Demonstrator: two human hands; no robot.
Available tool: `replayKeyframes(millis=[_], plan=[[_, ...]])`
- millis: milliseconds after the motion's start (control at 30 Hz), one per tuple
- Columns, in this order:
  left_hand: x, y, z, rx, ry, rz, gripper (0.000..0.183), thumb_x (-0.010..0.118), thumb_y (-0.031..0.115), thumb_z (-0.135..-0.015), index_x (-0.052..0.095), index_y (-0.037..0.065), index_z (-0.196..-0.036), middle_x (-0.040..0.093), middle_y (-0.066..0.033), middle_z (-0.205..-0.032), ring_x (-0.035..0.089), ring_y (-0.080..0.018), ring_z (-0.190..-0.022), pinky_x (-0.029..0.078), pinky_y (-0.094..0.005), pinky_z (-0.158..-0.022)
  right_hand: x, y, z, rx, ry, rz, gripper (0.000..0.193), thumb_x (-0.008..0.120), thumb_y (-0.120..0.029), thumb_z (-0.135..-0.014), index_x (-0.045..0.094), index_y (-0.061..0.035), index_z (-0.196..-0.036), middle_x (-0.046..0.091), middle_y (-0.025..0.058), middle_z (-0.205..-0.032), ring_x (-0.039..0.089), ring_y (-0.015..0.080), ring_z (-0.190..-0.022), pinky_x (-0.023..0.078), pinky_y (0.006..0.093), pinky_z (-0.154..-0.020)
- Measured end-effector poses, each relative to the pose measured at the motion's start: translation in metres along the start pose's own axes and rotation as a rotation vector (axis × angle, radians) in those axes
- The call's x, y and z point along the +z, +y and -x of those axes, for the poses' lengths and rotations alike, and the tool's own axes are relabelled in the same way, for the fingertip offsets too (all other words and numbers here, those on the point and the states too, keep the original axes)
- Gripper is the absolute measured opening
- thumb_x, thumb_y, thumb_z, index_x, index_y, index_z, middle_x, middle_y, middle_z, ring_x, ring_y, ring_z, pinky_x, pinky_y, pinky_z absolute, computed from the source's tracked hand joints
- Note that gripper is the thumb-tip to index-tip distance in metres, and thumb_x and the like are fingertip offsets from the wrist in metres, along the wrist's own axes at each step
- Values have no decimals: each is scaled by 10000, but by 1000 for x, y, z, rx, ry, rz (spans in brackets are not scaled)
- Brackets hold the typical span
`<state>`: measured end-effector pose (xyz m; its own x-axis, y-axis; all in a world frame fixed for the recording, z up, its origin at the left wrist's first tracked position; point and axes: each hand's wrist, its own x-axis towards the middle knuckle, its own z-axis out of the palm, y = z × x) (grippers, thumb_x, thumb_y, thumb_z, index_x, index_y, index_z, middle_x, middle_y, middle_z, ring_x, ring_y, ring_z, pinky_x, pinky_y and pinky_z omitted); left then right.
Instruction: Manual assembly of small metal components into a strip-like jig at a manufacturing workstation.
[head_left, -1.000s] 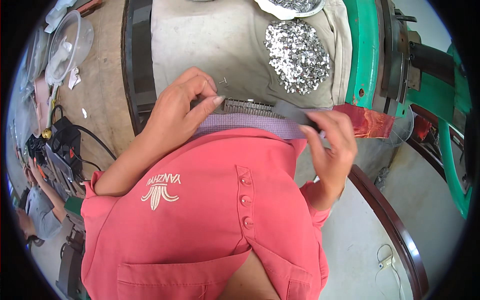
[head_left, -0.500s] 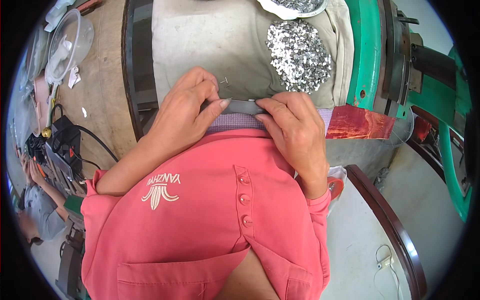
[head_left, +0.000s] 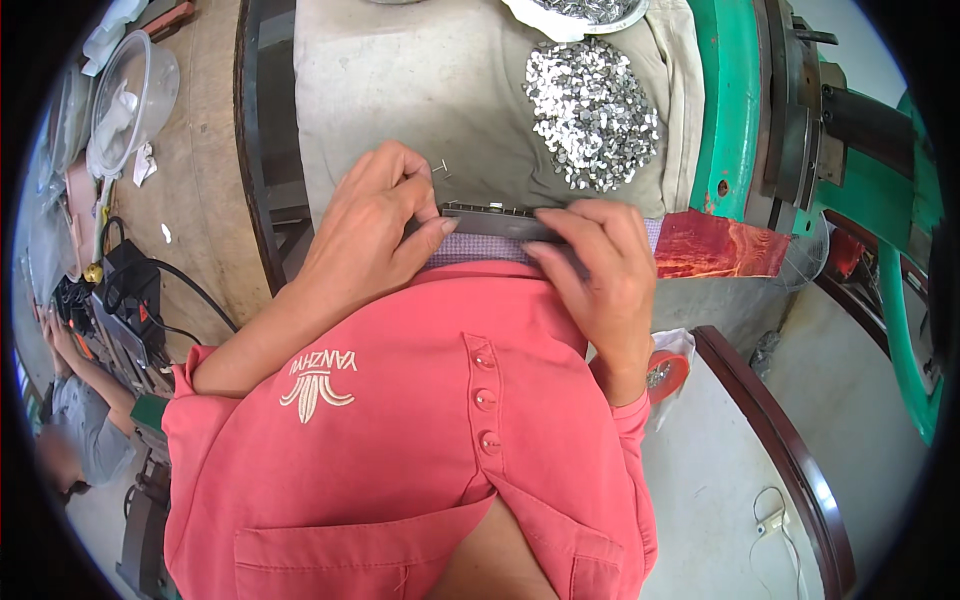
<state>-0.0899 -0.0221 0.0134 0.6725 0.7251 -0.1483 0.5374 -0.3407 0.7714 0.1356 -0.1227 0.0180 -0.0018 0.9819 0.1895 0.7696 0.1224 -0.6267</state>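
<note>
My left hand and my right hand both grip a long dark flat bar with a toothed top edge, held across my body just above my red shirt. A strip of purple-grey cloth lies under the bar. The left fingers pinch the bar's left end; the right fingers curl over its right part. A pile of small shiny metal pieces lies on the grey cloth-covered bench just beyond my right hand. One tiny metal pin lies near my left fingertips.
A green machine stands at the right, with a red shiny sheet below it. A white bowl of metal pieces sits at the top edge. A clear plastic tub is on the left. Another person sits at lower left.
My right hand came in from the right and settled flat over the bar, then slid slightly lower. My left hand stays on the bar's left end.
</note>
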Motion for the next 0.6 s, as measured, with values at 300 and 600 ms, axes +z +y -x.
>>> replayKeyframes(millis=[300,600], plan=[[-2,3,2,-19,-7,11,189,770,70,-774,602,-8,-813,537,-130,-1019,555,-325,-990,455,-397,-856,14,6,31,214,154,60,330,854,-46,-679,780,-49,-1002,641,54,-861,602,206,-811,484,324,-695],[-4,-4,9,184,-57,-106,297,786,70,-727,663,52,-997,578,-75,-1025,570,-275,-941,441,-373,-809,14,15,37,79,202,-67,292,855,-96,-670,762,-81,-946,666,32,-897,613,230,-814,474,348,-729]])
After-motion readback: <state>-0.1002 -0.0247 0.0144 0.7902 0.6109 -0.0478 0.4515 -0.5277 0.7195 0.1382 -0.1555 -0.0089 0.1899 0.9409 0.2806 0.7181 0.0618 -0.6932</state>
